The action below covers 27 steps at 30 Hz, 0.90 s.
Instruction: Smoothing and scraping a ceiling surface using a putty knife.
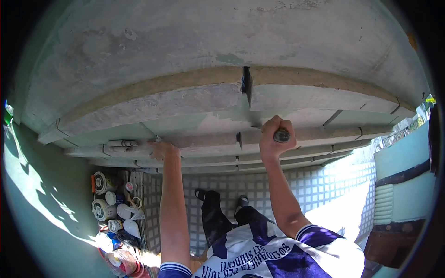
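The right hand (274,139) is closed in a tight fist around the dark handle of a tool (282,135); the grip is fully wrapped, fingers curled over the top and the round butt end of the handle showing just right of the knuckles. The working end of the tool is hidden behind the fist, so I cannot tell what kind of tool it is. The fist is pressed against the stepped moulding (208,139) of a worn, pale green wall, on a ridge just below a vertical crack (246,85) that splits the ledge above the grip.

The left hand (162,149) lies well to the left of the right grip, at about the same height. Its fingers are bent and rest on the same ridge of the moulding; whether they pinch anything I cannot tell. Just left of this hand a short piece of pale pipe (121,143) lies along the ridge.

Both forearms reach up from the lower edge, over a purple and white shirt (278,252). Below the hands, between the arms, the person's dark trousers and shoes (218,208) stand on a floor of small square tiles (306,185). Down and to the left of the left hand, beside the wall, sit paint cans (101,197), small tubs and white plastic bags (129,217).
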{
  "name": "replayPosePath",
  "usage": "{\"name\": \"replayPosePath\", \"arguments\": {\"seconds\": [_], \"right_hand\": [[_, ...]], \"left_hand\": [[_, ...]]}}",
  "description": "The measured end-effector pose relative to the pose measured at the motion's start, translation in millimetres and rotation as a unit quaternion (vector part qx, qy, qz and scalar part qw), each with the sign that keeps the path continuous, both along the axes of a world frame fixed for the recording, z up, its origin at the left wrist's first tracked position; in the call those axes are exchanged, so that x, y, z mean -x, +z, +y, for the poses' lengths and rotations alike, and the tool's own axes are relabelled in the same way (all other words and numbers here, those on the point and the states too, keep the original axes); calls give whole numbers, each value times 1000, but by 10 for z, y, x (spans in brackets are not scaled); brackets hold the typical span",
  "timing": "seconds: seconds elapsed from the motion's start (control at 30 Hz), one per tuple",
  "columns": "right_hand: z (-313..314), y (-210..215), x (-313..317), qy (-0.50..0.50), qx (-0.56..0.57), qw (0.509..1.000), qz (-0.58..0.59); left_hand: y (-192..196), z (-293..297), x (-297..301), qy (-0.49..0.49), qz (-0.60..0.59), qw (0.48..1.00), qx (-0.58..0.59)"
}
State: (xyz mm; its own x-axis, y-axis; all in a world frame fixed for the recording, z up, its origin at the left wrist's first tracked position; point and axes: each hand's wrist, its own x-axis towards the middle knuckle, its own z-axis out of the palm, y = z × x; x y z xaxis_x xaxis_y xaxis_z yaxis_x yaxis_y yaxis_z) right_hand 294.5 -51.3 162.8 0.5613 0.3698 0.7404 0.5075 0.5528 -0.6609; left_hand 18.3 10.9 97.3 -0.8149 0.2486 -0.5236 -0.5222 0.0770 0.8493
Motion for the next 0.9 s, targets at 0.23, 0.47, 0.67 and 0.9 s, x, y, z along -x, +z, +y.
{"name": "replayPosePath", "arguments": {"seconds": [0.23,0.47,0.67,0.9], "right_hand": [[-62,210,46,21,-79,995,65],[-93,172,-32,50,-95,985,135],[-104,317,49,-6,-83,996,45],[-77,393,111,-23,-102,994,-24]], "left_hand": [[0,-29,-33,-4,38,996,77],[-133,-7,47,-14,75,991,111],[-218,-1,59,17,122,990,71],[-121,34,33,5,99,992,73]]}}
